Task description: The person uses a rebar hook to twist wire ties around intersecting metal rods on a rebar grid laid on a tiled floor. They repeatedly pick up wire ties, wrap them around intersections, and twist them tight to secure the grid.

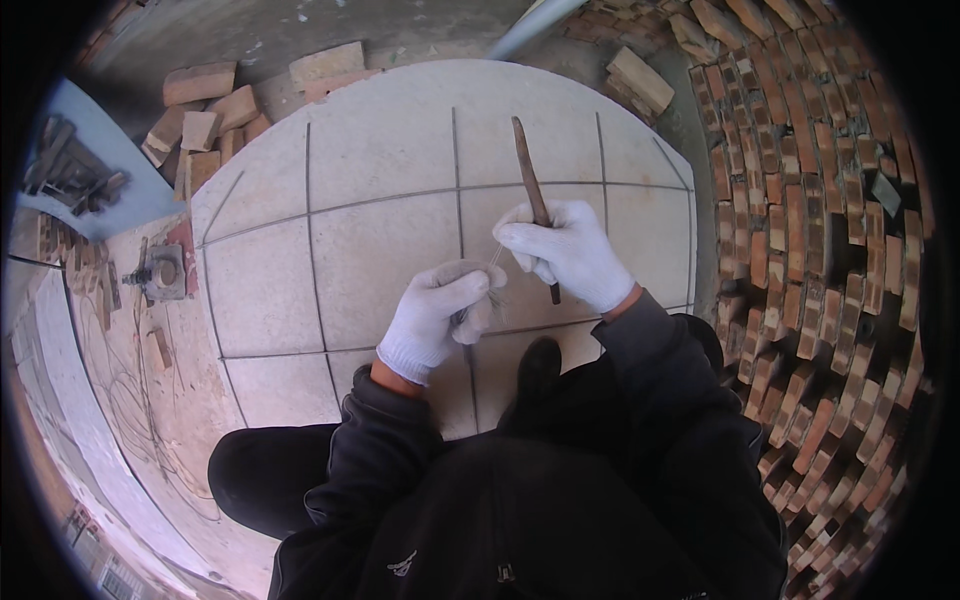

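My left hand, in a white glove, pinches a small bundle of thin tie wire just above a crossing of the steel bar grid. My right hand, also gloved in white, grips a rusty brown hooked tying tool whose long shaft points up and away from me. The two hands almost touch at the wire. The grid of thin bars lies on a pale round concrete slab. My dark sleeves and one black shoe show below the hands.
A curved brick wall rings the slab on the right. Loose bricks are piled at the upper left, and one brick lies at the upper right. A small metal fixture and loose wires lie on the floor at left.
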Demonstrator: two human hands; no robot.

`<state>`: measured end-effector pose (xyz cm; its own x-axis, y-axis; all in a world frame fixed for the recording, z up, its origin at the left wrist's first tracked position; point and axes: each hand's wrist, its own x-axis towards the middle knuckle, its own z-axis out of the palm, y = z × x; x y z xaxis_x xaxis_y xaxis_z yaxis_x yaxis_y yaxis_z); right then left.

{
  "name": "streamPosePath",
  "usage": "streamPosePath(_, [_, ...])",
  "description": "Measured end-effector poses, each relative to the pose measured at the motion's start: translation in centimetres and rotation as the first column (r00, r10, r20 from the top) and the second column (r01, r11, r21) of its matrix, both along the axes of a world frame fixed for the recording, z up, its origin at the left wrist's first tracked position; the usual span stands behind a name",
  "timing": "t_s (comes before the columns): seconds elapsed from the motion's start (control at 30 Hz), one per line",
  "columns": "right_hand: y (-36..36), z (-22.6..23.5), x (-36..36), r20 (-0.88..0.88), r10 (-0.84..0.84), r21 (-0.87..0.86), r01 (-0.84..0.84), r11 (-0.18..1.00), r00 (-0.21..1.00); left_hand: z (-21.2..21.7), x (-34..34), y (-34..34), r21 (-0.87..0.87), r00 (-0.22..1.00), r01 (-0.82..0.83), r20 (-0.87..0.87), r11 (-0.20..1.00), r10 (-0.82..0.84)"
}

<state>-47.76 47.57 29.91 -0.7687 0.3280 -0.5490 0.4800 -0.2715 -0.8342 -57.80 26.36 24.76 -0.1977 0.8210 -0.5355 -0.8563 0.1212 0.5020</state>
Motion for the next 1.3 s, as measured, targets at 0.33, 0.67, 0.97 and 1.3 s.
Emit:
streamPosePath(0.33, [1.1,-2.4,0.4,-0.036,0.096,0.208,-0.087,0.974,0.995,-0.7,0.2,0.8,-0.114,1.000,0.005,0.017,0.994,-0.003])
streamPosePath(0.67, [1.2,-4.5,0.4,0.038,0.049,0.272,-0.058,0.961,0.998,-1.2,0.4,1.5,-0.285,0.985,-0.015,-0.167,0.959,-0.034])
streamPosePath(0.97, [-0.5,-9.1,0.3,-0.019,-0.062,0.350,0.065,0.934,0.998,-3.6,0.8,2.2,-0.418,0.893,-0.157,-0.448,0.895,-0.052])
streamPosePath(1.3, [0.8,-14.3,0.7,0.460,0.120,0.420,-0.334,0.844,0.880,-16.5,-5.9,2.8,-0.683,0.499,-0.281,-0.704,0.674,-0.505])
